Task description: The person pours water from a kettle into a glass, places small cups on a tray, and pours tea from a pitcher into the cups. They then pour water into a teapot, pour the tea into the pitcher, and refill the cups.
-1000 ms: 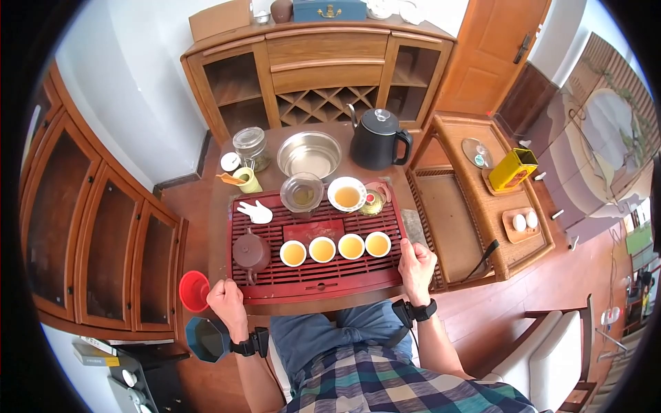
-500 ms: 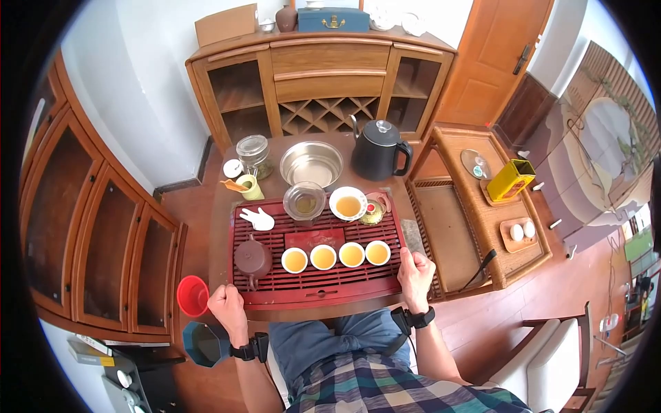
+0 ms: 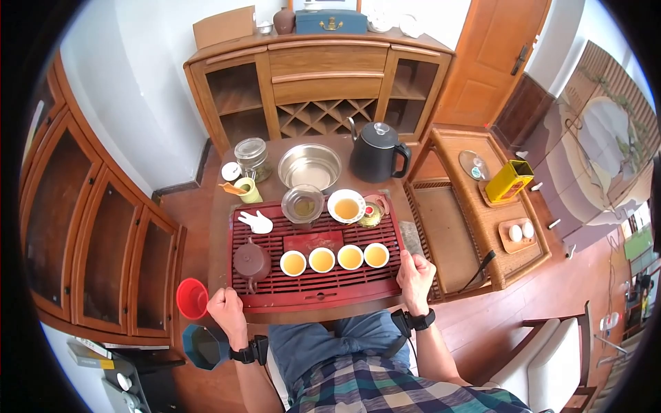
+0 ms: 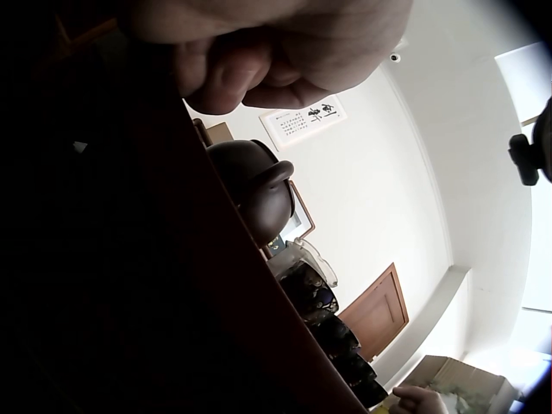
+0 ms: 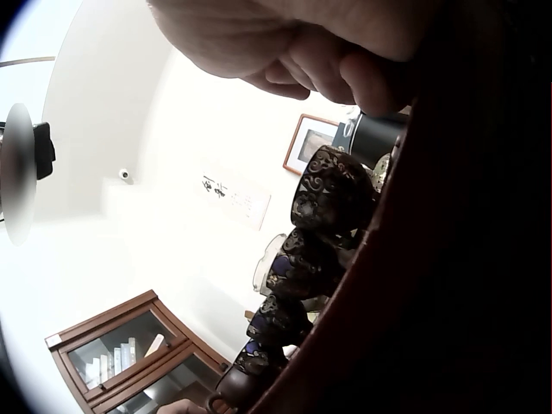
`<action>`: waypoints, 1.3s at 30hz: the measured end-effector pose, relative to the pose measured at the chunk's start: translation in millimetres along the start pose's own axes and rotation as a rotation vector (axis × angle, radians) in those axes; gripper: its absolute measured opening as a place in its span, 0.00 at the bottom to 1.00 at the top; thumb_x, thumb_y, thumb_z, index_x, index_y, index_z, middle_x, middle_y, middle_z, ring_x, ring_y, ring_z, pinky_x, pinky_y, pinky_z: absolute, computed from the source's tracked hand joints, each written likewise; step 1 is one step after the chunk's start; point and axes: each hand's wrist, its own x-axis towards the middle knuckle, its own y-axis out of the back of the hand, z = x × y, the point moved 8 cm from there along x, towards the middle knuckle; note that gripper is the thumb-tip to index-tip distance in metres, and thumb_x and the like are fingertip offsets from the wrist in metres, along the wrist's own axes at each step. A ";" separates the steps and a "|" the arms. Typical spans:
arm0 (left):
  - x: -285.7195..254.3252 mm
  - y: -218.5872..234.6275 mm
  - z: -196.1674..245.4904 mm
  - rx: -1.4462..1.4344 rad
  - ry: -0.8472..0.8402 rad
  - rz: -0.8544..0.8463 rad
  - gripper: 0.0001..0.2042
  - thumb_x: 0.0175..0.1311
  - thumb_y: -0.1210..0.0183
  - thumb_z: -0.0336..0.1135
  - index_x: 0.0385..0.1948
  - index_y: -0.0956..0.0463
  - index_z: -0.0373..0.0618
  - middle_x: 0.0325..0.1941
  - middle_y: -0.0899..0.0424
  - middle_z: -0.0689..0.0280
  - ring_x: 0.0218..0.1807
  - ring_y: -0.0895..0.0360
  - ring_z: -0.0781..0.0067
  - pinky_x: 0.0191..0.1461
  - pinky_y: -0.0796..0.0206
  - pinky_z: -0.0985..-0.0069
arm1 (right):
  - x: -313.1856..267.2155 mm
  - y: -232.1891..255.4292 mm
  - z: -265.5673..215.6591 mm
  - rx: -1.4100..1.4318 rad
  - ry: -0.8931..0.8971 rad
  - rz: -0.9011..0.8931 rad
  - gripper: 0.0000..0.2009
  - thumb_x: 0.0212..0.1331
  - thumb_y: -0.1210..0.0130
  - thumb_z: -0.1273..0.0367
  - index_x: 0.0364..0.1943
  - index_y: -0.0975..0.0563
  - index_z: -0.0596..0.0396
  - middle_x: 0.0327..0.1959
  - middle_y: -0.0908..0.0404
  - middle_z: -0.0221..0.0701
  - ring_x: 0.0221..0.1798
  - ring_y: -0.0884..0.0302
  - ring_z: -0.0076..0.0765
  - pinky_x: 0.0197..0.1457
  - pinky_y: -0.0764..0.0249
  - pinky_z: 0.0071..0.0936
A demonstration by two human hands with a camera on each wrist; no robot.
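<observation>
A red slatted tea tray [image 3: 317, 283] lies on a small wooden table [image 3: 219, 227] in front of me. My left hand [image 3: 224, 304] grips its front left corner, and my right hand [image 3: 415, 270] grips its right edge. On the tray stand a brown clay teapot [image 3: 251, 261], a row of several cups of tea [image 3: 321, 259], a glass pitcher [image 3: 302, 204] and a white bowl of tea [image 3: 346, 206]. The left wrist view shows curled fingers [image 4: 276, 52] at the tray rim [image 4: 172, 285] by the teapot [image 4: 250, 185]. The right wrist view shows fingers [image 5: 293, 43] over the rim [image 5: 431, 302] beside the patterned cups [image 5: 332, 194].
Behind the tray stand a black kettle [image 3: 375, 153], a metal bowl [image 3: 310, 166] and a glass jar [image 3: 252, 157]. A rattan side table [image 3: 454, 241] with a yellow tin [image 3: 511, 180] is at the right. A red bin [image 3: 192, 298] sits on the floor at the left.
Both hands keep their hold on the tray. The whole scene has shifted slightly in the head view; nothing on the tray has moved.
</observation>
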 end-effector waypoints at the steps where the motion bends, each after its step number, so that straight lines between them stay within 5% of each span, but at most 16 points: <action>1: 0.1 0.3 -0.4 0.007 -0.009 0.001 0.19 0.67 0.50 0.21 0.14 0.44 0.48 0.13 0.41 0.75 0.15 0.45 0.88 0.18 0.58 0.81 | -0.2 -0.3 -1.1 0.064 -0.030 -0.017 0.26 0.74 0.42 0.66 0.15 0.39 0.48 0.11 0.40 0.19 0.11 0.49 0.14 0.14 0.53 0.20; 7: -0.3 0.8 -3.0 0.004 0.048 -0.005 0.20 0.67 0.47 0.24 0.14 0.43 0.45 0.13 0.40 0.75 0.18 0.45 0.87 0.20 0.56 0.78 | 2.1 13.9 -55.9 0.211 -0.050 -0.110 0.27 0.76 0.46 0.63 0.15 0.39 0.50 0.09 0.44 0.23 0.10 0.50 0.20 0.15 0.52 0.24; 9: 0.7 -0.4 -6.6 -0.012 0.063 -0.013 0.20 0.67 0.47 0.23 0.14 0.43 0.45 0.14 0.40 0.75 0.18 0.45 0.88 0.20 0.57 0.78 | 15.8 24.8 -84.2 0.173 -0.019 -0.115 0.27 0.76 0.44 0.61 0.14 0.36 0.50 0.10 0.40 0.22 0.11 0.43 0.19 0.16 0.51 0.23; 15: 1.9 0.3 -4.2 0.008 0.028 -0.002 0.19 0.66 0.51 0.21 0.15 0.45 0.48 0.14 0.42 0.76 0.16 0.46 0.89 0.19 0.59 0.80 | 126.1 28.8 -136.6 -0.297 0.134 -0.109 0.23 0.74 0.46 0.57 0.21 0.26 0.55 0.13 0.30 0.24 0.15 0.36 0.21 0.21 0.43 0.22; 17: 1.8 0.0 -2.0 0.006 0.024 0.001 0.19 0.66 0.51 0.21 0.15 0.45 0.48 0.14 0.42 0.76 0.16 0.46 0.89 0.19 0.59 0.80 | 176.9 16.5 -118.6 -0.294 0.087 -0.148 0.21 0.72 0.44 0.54 0.31 0.19 0.59 0.18 0.24 0.27 0.21 0.28 0.23 0.26 0.34 0.23; 19: 1.3 -0.1 -1.4 0.005 0.018 0.009 0.19 0.66 0.51 0.21 0.15 0.45 0.48 0.14 0.43 0.76 0.16 0.46 0.89 0.19 0.60 0.80 | 220.5 1.5 -95.6 -0.561 0.089 -0.173 0.28 0.69 0.43 0.48 0.48 0.18 0.65 0.36 0.14 0.38 0.41 0.16 0.35 0.47 0.23 0.31; 20: 1.0 0.5 -2.5 0.003 0.027 0.011 0.19 0.66 0.51 0.21 0.14 0.45 0.48 0.14 0.42 0.76 0.16 0.46 0.89 0.19 0.59 0.80 | 228.1 -7.3 -93.1 -0.554 0.096 -0.174 0.28 0.69 0.43 0.48 0.48 0.18 0.65 0.36 0.14 0.38 0.41 0.16 0.35 0.47 0.23 0.31; 22: 1.2 1.6 -2.6 0.001 0.027 0.017 0.19 0.66 0.51 0.21 0.14 0.45 0.48 0.13 0.42 0.76 0.16 0.46 0.89 0.19 0.59 0.80 | 235.6 -30.7 -87.2 -0.653 0.082 -0.150 0.37 0.68 0.45 0.44 0.60 0.23 0.69 0.58 0.17 0.50 0.65 0.22 0.46 0.69 0.31 0.37; 25: 1.9 1.1 -1.0 0.048 0.002 0.004 0.19 0.66 0.51 0.21 0.14 0.45 0.48 0.13 0.41 0.76 0.15 0.45 0.88 0.19 0.59 0.80 | 239.3 -56.5 -83.2 -0.624 -0.006 -0.167 0.39 0.69 0.48 0.43 0.64 0.27 0.70 0.66 0.24 0.54 0.72 0.29 0.50 0.74 0.37 0.39; 29: 1.6 3.2 -6.4 0.069 0.005 0.018 0.19 0.66 0.51 0.22 0.13 0.44 0.48 0.12 0.40 0.75 0.15 0.45 0.88 0.18 0.58 0.80 | 299.2 -67.4 -26.7 -0.502 -0.140 -0.269 0.38 0.68 0.49 0.41 0.59 0.21 0.70 0.62 0.20 0.54 0.72 0.28 0.52 0.74 0.37 0.38; 30: 1.6 3.3 -8.2 0.046 0.019 0.019 0.19 0.66 0.51 0.22 0.13 0.43 0.48 0.12 0.40 0.75 0.15 0.45 0.88 0.18 0.58 0.80 | 301.0 -71.3 -26.0 -0.489 -0.110 -0.269 0.37 0.69 0.50 0.41 0.51 0.17 0.69 0.56 0.16 0.52 0.60 0.19 0.52 0.67 0.31 0.36; 34: 0.9 3.5 -8.7 0.048 0.023 0.014 0.19 0.66 0.51 0.22 0.13 0.43 0.48 0.12 0.39 0.75 0.15 0.45 0.88 0.18 0.58 0.80 | 296.3 -83.4 -26.9 -0.574 -0.125 -0.449 0.29 0.69 0.46 0.46 0.40 0.15 0.65 0.46 0.13 0.48 0.43 0.15 0.44 0.51 0.24 0.33; 36: 1.2 3.0 -7.1 0.077 0.012 0.018 0.19 0.66 0.50 0.22 0.14 0.43 0.48 0.12 0.40 0.75 0.15 0.44 0.88 0.18 0.58 0.80 | 294.1 -85.7 -14.7 -0.282 -0.231 -0.443 0.19 0.67 0.40 0.53 0.34 0.18 0.59 0.34 0.16 0.39 0.29 0.21 0.33 0.35 0.28 0.29; 39: 0.2 2.1 -4.6 0.048 0.033 0.020 0.19 0.65 0.50 0.21 0.13 0.43 0.48 0.12 0.40 0.75 0.15 0.44 0.88 0.18 0.57 0.80 | 301.0 -91.6 3.7 0.114 -0.317 -0.461 0.13 0.63 0.35 0.60 0.35 0.20 0.56 0.27 0.24 0.31 0.26 0.28 0.28 0.30 0.32 0.29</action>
